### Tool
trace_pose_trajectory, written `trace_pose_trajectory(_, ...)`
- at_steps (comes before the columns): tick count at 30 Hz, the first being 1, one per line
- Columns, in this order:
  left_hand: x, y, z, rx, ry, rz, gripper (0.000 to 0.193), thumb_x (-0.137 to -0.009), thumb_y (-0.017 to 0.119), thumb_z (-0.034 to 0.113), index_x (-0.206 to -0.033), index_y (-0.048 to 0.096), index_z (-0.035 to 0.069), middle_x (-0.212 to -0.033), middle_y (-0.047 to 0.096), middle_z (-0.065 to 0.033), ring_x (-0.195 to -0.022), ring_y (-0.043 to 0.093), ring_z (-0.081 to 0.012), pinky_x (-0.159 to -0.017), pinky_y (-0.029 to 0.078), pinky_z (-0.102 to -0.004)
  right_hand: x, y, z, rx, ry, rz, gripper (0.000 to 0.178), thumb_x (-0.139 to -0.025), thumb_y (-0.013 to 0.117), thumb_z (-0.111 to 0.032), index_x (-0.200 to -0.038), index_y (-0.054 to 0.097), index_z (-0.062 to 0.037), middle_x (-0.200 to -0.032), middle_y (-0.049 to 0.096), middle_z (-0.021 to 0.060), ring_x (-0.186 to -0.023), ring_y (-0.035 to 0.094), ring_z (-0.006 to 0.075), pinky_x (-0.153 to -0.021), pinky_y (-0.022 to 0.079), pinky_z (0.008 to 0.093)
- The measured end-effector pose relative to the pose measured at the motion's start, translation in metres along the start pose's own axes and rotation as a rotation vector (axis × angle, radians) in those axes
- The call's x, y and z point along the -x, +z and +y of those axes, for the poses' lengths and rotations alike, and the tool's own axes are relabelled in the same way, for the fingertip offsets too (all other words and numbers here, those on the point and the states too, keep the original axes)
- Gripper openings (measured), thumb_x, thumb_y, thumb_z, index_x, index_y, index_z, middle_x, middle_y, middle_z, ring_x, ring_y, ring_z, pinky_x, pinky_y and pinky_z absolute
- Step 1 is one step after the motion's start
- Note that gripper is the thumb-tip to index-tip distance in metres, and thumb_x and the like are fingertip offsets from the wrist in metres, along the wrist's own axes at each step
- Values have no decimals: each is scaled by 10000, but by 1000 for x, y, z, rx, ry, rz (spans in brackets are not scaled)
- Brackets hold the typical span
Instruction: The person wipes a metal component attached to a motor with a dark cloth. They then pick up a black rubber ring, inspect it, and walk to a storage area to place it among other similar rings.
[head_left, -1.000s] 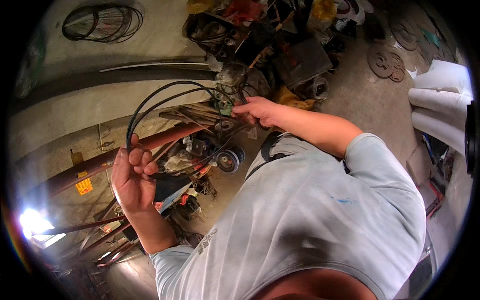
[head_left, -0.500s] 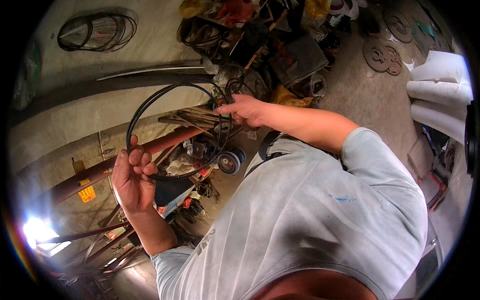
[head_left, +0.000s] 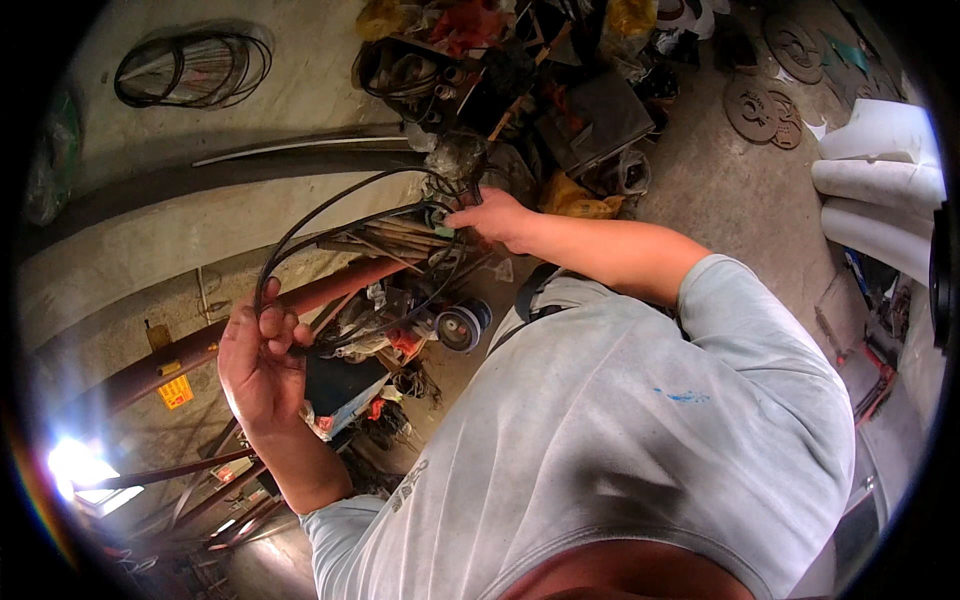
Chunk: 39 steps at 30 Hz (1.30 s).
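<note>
A looped black cable [head_left: 328, 203] is stretched between my two hands. My left hand [head_left: 265, 365] is closed around one side of the loop, with the strands running past its bent fingers. My right hand [head_left: 490, 218], farther off with the arm reaching across from the right, grips the bunched strands at the other side. Several thin coils stick up beside its fingers. One strand arches high between the hands, while another runs straighter below it. The lower part of the loop hangs over clutter and is hard to trace.
A coil of dark wire [head_left: 192, 68] lies on the pale surface at upper left. Beyond my right hand is a heap with a dark flat box [head_left: 595, 122]. A reddish pipe [head_left: 335, 285] runs behind the cable. Round metal plates [head_left: 750, 110] and white rolls [head_left: 878, 180] are at right.
The loop has changed shape: one strand that curved high now runs lower and straighter between my hands. My left hand has shifted slightly left; both hands keep their hold.
</note>
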<state>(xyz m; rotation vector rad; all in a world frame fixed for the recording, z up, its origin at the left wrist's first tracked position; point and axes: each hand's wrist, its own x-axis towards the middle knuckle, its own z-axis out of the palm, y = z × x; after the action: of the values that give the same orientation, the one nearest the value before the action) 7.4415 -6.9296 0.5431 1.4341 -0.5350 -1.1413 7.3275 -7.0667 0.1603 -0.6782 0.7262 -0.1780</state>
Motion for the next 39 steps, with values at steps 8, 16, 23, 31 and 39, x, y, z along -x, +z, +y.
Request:
trace_pose_trajectory(8,-6,0,-2,-206,71,93,398,-1070,552,196,-1336,503,-96,-902,582,-22,-767,549,-106,-1058,506,-491,-4,-8,5,-27,-18,13,1139,-765,848,-264,-1595,155,96,-1222,618,218,-722,552,172,-604,446,339)
trace_pose_trajectory(16,-9,-6,1,-179,145,214,264,-1081,526,166,-1280,538,-7,-888,564,-28,-750,532,-109,-1053,510,-487,-16,-16,15,-61,38,2,334,-848,797,-162,-1118,606,-120,-1068,594,9,-955,566,180,-653,511,379)
trace_pose_trajectory(23,-14,-4,0,-117,133,211,171,-1074,554,175,-1195,557,54,-868,550,-22,-773,526,-118,-973,544,-446,-6,-17,2,-85,10,-100,1101,-793,871,-260,-1580,183,88,-1077,605,67,-656,473,120,-536,366,322)
trace_pose_trajectory(31,-18,-9,-4,-120,156,219,147,-1075,555,181,-1174,567,74,-871,554,-14,-766,523,-106,-928,556,-411,35,-35,-45,-248,58,-273,351,-1068,537,-322,-1320,623,-95,-969,557,-38,-709,498,95,-585,404,253)
trace_pose_trajectory(39,-35,-35,-33,-40,103,299,141,-1077,549,178,-1165,554,68,-892,567,-14,-770,541,-101,-912,562,-388,63,-67,-65,-125,27,-196,379,-1073,479,-178,-1393,576,-1,-977,617,24,-828,595,129,-729,515,306)
